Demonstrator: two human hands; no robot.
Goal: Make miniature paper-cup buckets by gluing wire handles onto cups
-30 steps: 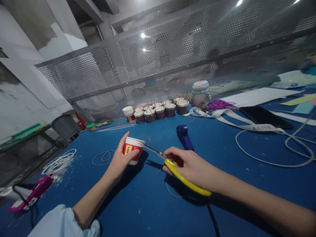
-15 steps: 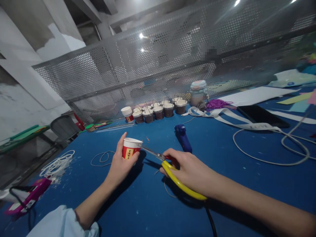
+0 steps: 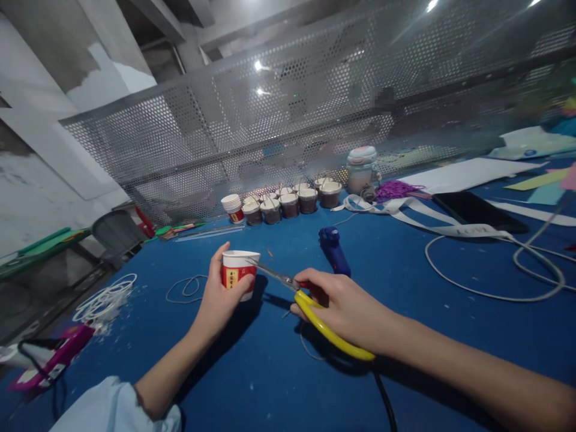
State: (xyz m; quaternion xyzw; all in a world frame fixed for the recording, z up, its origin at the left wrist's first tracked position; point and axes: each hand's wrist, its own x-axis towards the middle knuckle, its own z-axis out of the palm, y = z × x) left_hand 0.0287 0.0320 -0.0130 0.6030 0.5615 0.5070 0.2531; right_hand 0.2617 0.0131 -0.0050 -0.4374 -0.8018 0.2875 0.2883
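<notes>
The left hand's fingers [image 3: 219, 259] wrap around a small red-and-white paper cup [image 3: 238, 276], holding it upright just above the blue table [image 3: 270, 372]. The left hand [image 3: 219, 300] grips it from behind. The right hand [image 3: 348, 307] is closed through the handles of yellow-handled metal scissors [image 3: 321, 324], whose narrow blades reach to the cup's white rim and touch it. The step in hand looks like a snip at the rim. A clean cut calls for a steady cup and blades held square to the paper. A blue plastic tool [image 3: 333, 252] lies just beyond.
</notes>
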